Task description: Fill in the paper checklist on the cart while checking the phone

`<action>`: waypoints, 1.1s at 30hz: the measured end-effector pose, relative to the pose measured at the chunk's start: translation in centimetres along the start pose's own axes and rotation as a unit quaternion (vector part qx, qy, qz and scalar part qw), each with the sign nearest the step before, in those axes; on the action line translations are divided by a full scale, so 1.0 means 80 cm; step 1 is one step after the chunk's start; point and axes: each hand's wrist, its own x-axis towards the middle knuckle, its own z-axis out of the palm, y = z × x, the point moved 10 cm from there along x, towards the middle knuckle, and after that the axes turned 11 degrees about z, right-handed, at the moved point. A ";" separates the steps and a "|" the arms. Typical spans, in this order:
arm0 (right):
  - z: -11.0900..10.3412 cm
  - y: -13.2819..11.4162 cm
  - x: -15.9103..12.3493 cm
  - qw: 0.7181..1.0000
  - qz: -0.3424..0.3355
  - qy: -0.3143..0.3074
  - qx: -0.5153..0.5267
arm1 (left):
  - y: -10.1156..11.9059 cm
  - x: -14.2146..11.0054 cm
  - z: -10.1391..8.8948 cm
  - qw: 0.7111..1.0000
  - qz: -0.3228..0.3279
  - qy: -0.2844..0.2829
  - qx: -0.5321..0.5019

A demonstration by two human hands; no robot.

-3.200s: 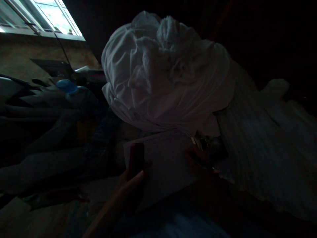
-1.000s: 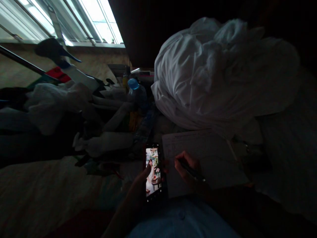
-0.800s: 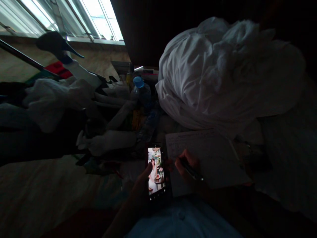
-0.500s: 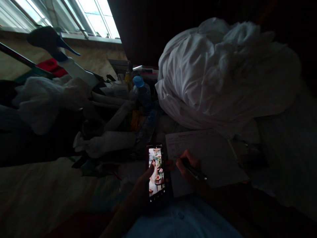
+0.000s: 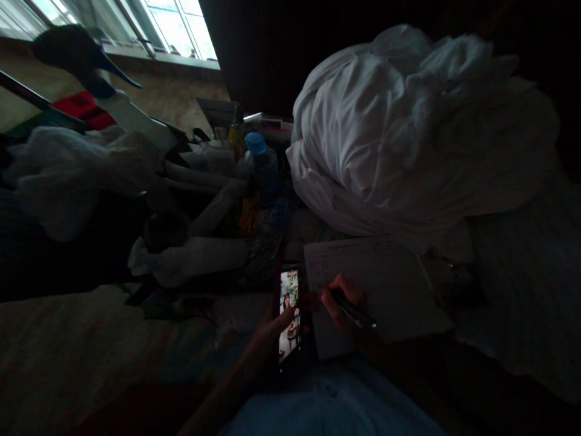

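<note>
Your left hand [image 5: 265,339] has its grip wrapped round a lit phone [image 5: 289,315], thumb across the screen. Your right hand [image 5: 345,306] pinches a pen [image 5: 356,312], its tip on the sheet of paper [image 5: 385,284] lying just beside the phone, below the heap of white bedding [image 5: 408,133].
</note>
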 end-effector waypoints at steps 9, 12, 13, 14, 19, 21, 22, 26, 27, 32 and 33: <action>0.006 0.009 0.000 1.000 0.023 -0.016 0.004 | 0.009 -0.003 0.004 1.000 0.005 0.012 -0.006; 0.000 0.005 0.002 1.000 0.018 0.001 0.014 | 0.010 -0.002 0.004 1.000 0.012 0.008 -0.004; -0.001 0.003 0.002 1.000 0.007 0.006 0.009 | 0.010 -0.003 0.004 1.000 0.012 0.008 -0.004; -0.001 0.000 0.002 1.000 -0.002 0.006 0.004 | 0.010 -0.003 0.004 1.000 0.012 0.008 -0.005; 0.002 0.002 0.001 1.000 0.008 -0.009 0.001 | 0.011 -0.003 0.003 1.000 0.018 0.017 -0.002; 0.001 0.001 0.000 1.000 0.008 -0.007 0.004 | 0.009 -0.003 0.001 1.000 0.016 0.020 0.006; 0.001 0.000 0.000 1.000 0.008 -0.008 0.001 | 0.007 -0.002 0.001 1.000 0.014 0.019 0.008; 0.002 0.002 0.001 1.000 0.008 0.000 -0.015 | 0.003 -0.001 0.001 1.000 0.014 0.011 0.005; 0.001 0.001 0.001 1.000 0.005 0.006 -0.016 | 0.002 -0.001 0.002 1.000 0.014 0.009 0.003; -0.002 -0.003 -0.001 0.999 -0.026 0.022 0.000 | -0.002 0.000 0.005 1.000 0.005 -0.001 -0.017; -0.001 -0.003 -0.001 0.999 -0.026 0.018 -0.001 | -0.001 0.000 0.004 1.000 0.009 0.002 -0.017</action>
